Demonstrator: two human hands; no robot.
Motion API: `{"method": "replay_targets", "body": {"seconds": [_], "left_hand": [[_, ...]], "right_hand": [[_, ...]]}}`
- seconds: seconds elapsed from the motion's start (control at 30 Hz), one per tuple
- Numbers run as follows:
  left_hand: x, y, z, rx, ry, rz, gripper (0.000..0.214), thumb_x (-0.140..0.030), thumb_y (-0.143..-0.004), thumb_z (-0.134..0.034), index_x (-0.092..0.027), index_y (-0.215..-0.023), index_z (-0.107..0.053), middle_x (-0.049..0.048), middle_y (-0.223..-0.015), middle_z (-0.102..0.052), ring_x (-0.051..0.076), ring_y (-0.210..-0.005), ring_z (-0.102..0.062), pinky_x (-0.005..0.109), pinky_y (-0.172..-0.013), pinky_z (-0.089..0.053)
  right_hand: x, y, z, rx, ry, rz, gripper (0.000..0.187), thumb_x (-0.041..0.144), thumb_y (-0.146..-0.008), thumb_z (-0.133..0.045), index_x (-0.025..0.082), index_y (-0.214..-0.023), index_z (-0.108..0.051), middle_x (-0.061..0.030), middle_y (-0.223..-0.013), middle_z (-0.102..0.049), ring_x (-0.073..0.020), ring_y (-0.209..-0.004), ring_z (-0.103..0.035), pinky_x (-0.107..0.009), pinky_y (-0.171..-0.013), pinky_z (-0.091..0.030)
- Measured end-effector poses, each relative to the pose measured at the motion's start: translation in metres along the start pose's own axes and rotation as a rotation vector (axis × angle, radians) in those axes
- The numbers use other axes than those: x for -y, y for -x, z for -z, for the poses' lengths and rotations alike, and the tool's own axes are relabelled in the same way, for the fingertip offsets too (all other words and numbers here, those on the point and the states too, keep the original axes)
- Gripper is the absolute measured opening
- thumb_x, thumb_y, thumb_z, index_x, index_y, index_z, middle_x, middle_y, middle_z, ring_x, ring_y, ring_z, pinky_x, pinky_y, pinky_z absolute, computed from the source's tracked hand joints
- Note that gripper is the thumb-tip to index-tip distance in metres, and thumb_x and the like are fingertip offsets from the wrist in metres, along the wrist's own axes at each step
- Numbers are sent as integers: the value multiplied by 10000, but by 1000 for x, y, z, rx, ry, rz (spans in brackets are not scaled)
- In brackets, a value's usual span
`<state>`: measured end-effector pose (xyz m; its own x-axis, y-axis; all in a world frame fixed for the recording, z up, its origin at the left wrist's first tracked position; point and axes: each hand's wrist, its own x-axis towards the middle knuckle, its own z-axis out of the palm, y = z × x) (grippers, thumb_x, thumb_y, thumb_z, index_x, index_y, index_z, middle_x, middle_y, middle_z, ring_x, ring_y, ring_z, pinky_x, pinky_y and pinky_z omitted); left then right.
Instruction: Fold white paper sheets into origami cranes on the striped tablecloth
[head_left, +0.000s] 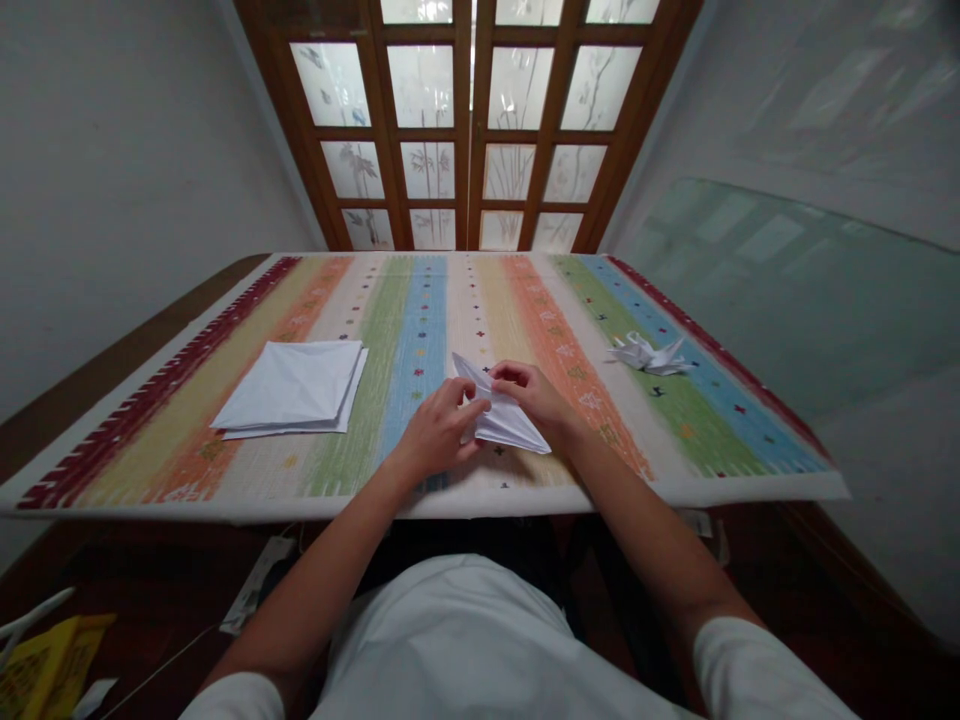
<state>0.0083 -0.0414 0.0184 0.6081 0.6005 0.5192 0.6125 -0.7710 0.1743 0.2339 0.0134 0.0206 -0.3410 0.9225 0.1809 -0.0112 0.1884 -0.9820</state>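
- White paper, folded to a long pointed shape (504, 422), sits between both hands near the middle of a rainbow-striped woven cloth (420, 505), its tip angled up and away to the left.
- Left hand (439, 432) comes in from the near side, thumb and fingers together on the paper's left edge: a closed grip.
- Right hand (529, 392) curls over the top, fingers clamped down on the upper layers, so both grips are closed on the same piece.
- Tidy work here calls for lining up the layers' edges first, then pressing a fingertip along the crease, on the flat cloth rather than in the air.
- A light pinch looks best at this point: too hard, and the narrow tip could buckle.
- Off to the left, a squared stack of white paper sheets (289, 385) lies on the cloth, well apart from the hands.
- Off to the right, a crumpled white folded-paper figure (646, 355) rests on the far stripes.
- Beyond the cloth stands a brown wooden door with frosted, plant-patterned glass panes (469, 120).
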Motion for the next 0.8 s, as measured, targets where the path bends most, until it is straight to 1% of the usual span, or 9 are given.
{"method": "replay_targets", "body": {"seconds": [0.07,0.13,0.23,0.37,0.43,0.53,0.6,0.7,0.8], "left_hand": [[1,1,6,30,-13,3,312,-251,-875,-798,-209,-1170,-705,146,-1309,-625,309,-1146,-654,443,-947,-617],[3,2,13,40,4,11,231,-263,-900,-793,-207,-1106,-705,140,-1309,-636,297,-1127,-671,440,-951,-619],[10,3,21,-11,117,48,173,-316,-952,-772,-195,-1056,-706,135,-1305,-652,261,-1072,-701,422,-954,-628],[20,3,20,-145,338,159,191,-359,-971,-757,-178,-1024,-733,120,-1223,-684,253,-1105,-707,433,-1002,-645],[24,5,14,-167,490,230,222,-390,-965,-756,-175,-1018,-752,116,-1218,-685,236,-1080,-710,385,-909,-678],[27,6,4,-181,718,343,287,-437,-950,-768,-169,-1051,-757,111,-1220,-682,206,-1018,-723,322,-809,-685],[28,7,1,-208,811,396,311,-446,-932,-784,-162,-1054,-750,105,-1196,-684,197,-999,-728,316,-826,-677],[32,7,1,-228,885,429,333,-453,-886,-819,-151,-1003,-743,98,-1148,-691,195,-968,-728,290,-797,-653],[35,7,3,-138,951,434,377,-480,-837,-851,-146,-973,-741,65,-993,-706,176,-816,-703,252,-661,-603]], "right_hand": [[1,0,3,-14,31,28,226,368,-771,-805,218,-912,-712,23,-796,-643,-155,-719,-575,-287,-683,-458],[2,0,8,-24,49,51,275,334,-770,-787,230,-1017,-725,52,-725,-580,-145,-661,-534,-269,-626,-424],[3,1,14,-7,56,62,382,296,-768,-736,255,-1148,-749,60,-700,-550,-144,-632,-508,-252,-585,-406],[5,4,15,65,38,5,237,341,-817,-711,244,-1017,-793,-9,-843,-697,-165,-691,-607,-262,-590,-496],[5,5,14,107,-3,-32,219,428,-882,-734,230,-958,-786,-24,-859,-717,-165,-688,-639,-273,-606,-549],[2,5,13,174,-89,-48,475,687,-939,-731,214,-910,-753,-36,-851,-716,-168,-691,-676,-297,-645,-617],[1,4,13,225,-118,-36,580,788,-878,-782,214,-949,-740,-39,-893,-724,-176,-724,-703,-310,-670,-644],[0,4,13,273,-69,-4,561,670,-754,-971,220,-984,-727,-19,-943,-707,-173,-772,-718,-302,-699,-652],[1,4,14,274,-10,44,462,572,-780,-988,208,-913,-735,-22,-1010,-669,-161,-812,-710,-288,-713,-648]]}}
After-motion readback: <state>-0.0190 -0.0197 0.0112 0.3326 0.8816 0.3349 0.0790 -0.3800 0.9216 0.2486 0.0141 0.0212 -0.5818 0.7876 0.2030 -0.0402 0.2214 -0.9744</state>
